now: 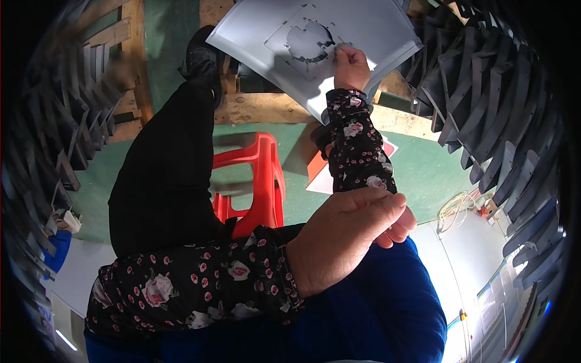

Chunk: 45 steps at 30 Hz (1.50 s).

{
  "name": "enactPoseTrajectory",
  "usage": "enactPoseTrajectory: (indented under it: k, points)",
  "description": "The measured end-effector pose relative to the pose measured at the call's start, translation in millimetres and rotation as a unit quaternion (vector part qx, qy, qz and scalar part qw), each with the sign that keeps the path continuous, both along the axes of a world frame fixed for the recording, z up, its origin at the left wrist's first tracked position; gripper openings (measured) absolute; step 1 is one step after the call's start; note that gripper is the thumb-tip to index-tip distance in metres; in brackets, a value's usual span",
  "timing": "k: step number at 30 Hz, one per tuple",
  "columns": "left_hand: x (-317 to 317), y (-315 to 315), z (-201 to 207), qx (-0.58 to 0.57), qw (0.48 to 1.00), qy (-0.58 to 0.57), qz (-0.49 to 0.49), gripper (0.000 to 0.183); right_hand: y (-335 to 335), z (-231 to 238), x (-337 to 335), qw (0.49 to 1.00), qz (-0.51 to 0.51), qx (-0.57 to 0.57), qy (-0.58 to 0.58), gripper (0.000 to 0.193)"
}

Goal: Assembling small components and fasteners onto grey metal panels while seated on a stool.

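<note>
A light grey panel [242,30] with a round, notched cutout lies at the top of the view. My right hand [352,69] reaches out to it, thumb and fingers pinched close together at the right rim of the cutout. Whatever sits between those fingertips is too small to name. Nearer to me, my left hand [348,236] is held over my lap, its thumb pressed against the curled fingers. Its grip hides anything inside. Both forearms wear black floral sleeves, and the left hand covers part of the right forearm.
The panel lies over a wooden pallet [260,107] on the green floor. A red plastic stool [264,175] stands beside my leg. Behind my right forearm is a red and white box [319,173]. Stacked grey metal parts rise at left [72,115] and right [484,91].
</note>
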<state>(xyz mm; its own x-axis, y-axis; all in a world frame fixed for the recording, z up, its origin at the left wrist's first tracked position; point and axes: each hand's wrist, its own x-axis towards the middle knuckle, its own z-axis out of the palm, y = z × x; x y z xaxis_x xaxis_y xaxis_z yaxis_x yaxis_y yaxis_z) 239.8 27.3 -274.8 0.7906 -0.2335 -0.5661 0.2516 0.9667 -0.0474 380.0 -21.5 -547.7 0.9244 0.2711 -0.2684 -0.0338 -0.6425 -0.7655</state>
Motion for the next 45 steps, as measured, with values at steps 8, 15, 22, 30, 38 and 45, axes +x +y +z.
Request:
enactPoseTrajectory:
  k: [8, 15, 22, 30, 38, 45]
  points:
    - [-0.5, -0.9, 0.4, 0.0, 1.0, 0.006, -0.006, 0.033, 2.3, -3.1, -1.0, 0.999, 0.007, -0.029, -0.045, 0.008]
    - [-0.8, -0.3, -0.6, -0.001, 1.0, -0.002, -0.003, 0.032, 6.1, -2.6, -1.3, 0.998, 0.001, -0.032, -0.048, 0.008]
    - [-0.9, -0.9, 1.3, -0.001, 1.0, 0.009, -0.005, 0.032, 6.0, -3.6, 0.4, 0.997, 0.007, -0.051, -0.064, 0.009]
    - [2.7, -2.1, -7.3, 0.007, 0.997, 0.057, 0.042, 0.034, -0.1, 17.1, 5.1, 0.999, 0.04, -0.03, 0.003, 0.026]
    - [16.0, 4.7, -13.0, 0.043, 0.987, 0.121, 0.101, 0.036, -4.3, 230.9, 13.2, 0.945, 0.289, 0.148, -0.038, 0.013]
    - [9.0, 3.6, -11.6, -0.002, 0.98, 0.13, 0.15, 0.024, -13.4, 283.8, -28.8, 0.843, 0.496, -0.022, -0.206, 0.028]
